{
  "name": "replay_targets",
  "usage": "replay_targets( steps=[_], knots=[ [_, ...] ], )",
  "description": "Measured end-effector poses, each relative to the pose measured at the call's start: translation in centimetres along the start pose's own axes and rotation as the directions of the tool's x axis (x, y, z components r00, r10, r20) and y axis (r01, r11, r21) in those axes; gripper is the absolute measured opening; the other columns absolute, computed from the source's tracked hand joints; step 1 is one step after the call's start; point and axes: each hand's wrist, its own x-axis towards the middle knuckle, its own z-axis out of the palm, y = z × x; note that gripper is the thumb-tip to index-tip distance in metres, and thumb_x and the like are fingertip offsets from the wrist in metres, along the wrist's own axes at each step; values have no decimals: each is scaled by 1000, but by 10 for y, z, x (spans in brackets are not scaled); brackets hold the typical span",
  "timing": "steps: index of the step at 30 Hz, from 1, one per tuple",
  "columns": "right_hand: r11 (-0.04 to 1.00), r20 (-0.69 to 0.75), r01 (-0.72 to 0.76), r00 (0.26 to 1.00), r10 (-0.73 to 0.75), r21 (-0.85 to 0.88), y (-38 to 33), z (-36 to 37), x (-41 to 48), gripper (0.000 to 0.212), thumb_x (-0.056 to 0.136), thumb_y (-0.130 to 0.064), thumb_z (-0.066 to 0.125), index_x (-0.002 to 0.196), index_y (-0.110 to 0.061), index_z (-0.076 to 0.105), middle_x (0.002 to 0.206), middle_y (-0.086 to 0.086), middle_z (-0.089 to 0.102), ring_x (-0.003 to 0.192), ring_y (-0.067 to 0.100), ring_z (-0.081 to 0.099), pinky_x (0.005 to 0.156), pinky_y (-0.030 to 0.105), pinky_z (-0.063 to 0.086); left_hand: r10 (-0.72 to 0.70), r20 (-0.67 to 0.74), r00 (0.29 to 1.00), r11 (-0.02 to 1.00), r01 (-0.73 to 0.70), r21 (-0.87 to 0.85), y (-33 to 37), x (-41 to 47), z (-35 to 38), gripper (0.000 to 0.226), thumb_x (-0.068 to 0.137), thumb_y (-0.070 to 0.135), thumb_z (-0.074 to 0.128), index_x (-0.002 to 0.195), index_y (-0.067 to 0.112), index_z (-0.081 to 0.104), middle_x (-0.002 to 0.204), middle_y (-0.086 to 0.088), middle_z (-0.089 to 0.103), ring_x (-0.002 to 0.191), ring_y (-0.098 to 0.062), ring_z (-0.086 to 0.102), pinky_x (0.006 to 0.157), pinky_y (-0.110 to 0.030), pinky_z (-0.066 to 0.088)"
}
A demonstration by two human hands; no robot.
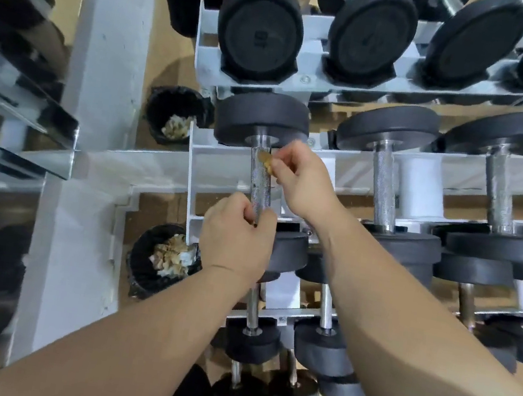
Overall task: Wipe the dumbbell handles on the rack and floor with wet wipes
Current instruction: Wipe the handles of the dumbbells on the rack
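My left hand (237,238) curls round the lower end of the knurled handle (259,187) at frame centre, I judge to steady the dumbbell on the rack (194,167). My right hand (306,184) pinches a browned, wadded wipe (266,162) against the handle's upper end to scrub there.

Both bare forearms reach forward from the bottom edge. Left hand (236,240) back-up, fingers curled round near end of dumbbell handle (259,185). Right hand (304,184) further out, fingertips pinching soiled wipe (266,162) against same handle.
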Motion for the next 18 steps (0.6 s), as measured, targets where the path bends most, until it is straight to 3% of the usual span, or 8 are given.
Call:
replay_targets(
  steps=[5,7,10,13,15,18],
  knots=[
    [999,249,-40,968,41,-12,19,-10,-27,22,94,-16,66,79,-28,55,73,-2,59,67,13,51,68,31,46,69,51,996,994,-73,79,-3,-1,-3,39,84,29,60,63,18,30,63,3,36,63,-19,36,55,-35,29],
    [1000,192,6,981,-1,-25,19,-7,-25,22,95,-16,64,80,-29,54,76,-5,61,70,11,54,71,28,48,63,56,996,995,-67,77,-3,-1,-5,39,81,25,62,63,17,29,63,3,34,60,-16,32,54,-33,26],
    [998,6,17,1000,-17,54,3,2,-6,14,97,-16,60,85,-23,55,79,-10,60,73,3,54,66,13,40,60,80,995,998,-62,26,-7,-1,-5,37,77,23,63,64,13,30,62,0,34,60,-16,31,57,-38,31],
    [992,-56,-11,998,18,124,0,11,3,8,97,-19,60,90,-21,57,81,-10,60,76,3,54,67,16,39,42,88,995,999,-41,-12,-13,2,-4,32,71,28,57,64,13,29,61,1,32,60,-16,30,57,-41,32],
    [991,30,-30,999,26,134,9,6,-6,15,97,-18,62,85,-22,54,79,-14,60,74,-5,56,66,15,39,44,84,996,999,-41,-29,-15,3,-4,32,69,30,56,63,17,27,59,4,29,59,-17,29,57,-41,30],
    [994,290,-52,957,20,101,22,-10,-27,21,94,-13,66,79,-19,54,75,-15,58,72,-17,56,64,8,39,69,87,994,997,-67,-31,-15,3,-4,32,70,30,56,62,19,27,59,5,27,58,-16,28,56,-40,29]
  ],
)
